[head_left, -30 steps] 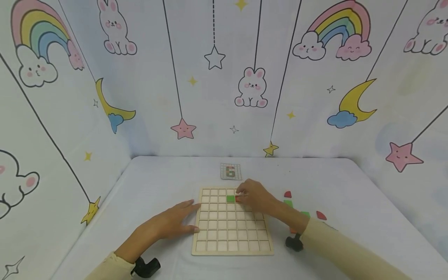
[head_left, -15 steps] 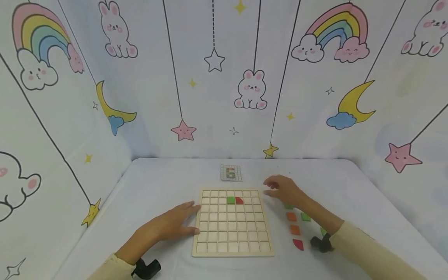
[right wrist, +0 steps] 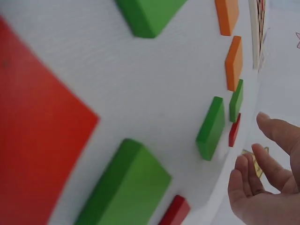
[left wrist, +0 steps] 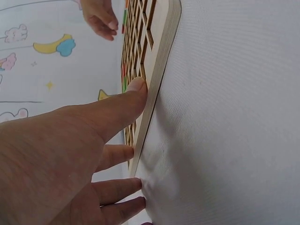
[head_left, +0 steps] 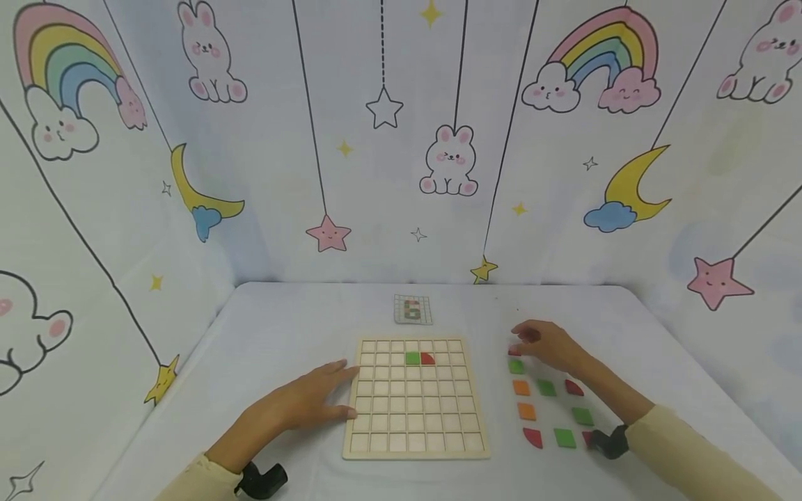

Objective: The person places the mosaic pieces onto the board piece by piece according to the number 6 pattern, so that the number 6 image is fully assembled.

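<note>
Loosely curled, right hand hovers; spread left hand touches board.

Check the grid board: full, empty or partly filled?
Partly filled: the grid board holds a green square and a red quarter-round; the rest is bare.

Board: pale wood tone, squared grid. Square tiles: green, orange. Quarter-round tiles: red. Card: gridded, multicoloured figure 6. Counter: white. Backdrop: white, printed rainbows, pink-eared rabbits, yellow moons. Sleeves: beige.
</note>
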`<state>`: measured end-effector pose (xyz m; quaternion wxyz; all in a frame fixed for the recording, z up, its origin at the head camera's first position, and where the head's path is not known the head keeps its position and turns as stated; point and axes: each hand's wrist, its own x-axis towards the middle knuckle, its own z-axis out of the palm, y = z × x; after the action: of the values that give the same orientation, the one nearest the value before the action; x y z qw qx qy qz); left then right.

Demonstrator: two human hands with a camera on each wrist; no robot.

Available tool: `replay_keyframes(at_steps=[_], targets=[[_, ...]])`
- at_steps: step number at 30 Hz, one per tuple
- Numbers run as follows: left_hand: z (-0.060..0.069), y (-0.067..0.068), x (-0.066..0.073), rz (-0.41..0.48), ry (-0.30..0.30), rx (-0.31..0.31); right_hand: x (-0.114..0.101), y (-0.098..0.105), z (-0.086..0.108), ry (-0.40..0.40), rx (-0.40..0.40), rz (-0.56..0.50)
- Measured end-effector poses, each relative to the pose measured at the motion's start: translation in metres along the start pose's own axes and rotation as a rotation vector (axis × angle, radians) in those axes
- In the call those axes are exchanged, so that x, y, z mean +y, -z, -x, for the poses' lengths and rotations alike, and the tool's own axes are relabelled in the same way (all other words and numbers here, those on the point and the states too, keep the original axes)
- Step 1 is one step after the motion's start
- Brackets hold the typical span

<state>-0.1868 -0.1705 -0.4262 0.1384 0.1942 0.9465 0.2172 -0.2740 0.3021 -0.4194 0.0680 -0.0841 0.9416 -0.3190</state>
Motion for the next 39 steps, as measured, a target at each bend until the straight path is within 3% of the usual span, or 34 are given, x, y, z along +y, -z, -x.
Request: replay_keyframes(at_steps=[7,29,39], targets=[[-0.001,-0.002,-0.002,-0.007,-0.02,0.002,0.009,-0.002,0.002,-0.058,-0.029,0.002],[-0.001,-0.001,-0.001,-0.009,-0.011,-0.005,0.012,-0.009,0.0,0.068,0.009,0.09],[0.001,0.0,0.002,0.001,-0.001,0.005,0.014,-0.011,-0.005,0.064,0.024,0.13]])
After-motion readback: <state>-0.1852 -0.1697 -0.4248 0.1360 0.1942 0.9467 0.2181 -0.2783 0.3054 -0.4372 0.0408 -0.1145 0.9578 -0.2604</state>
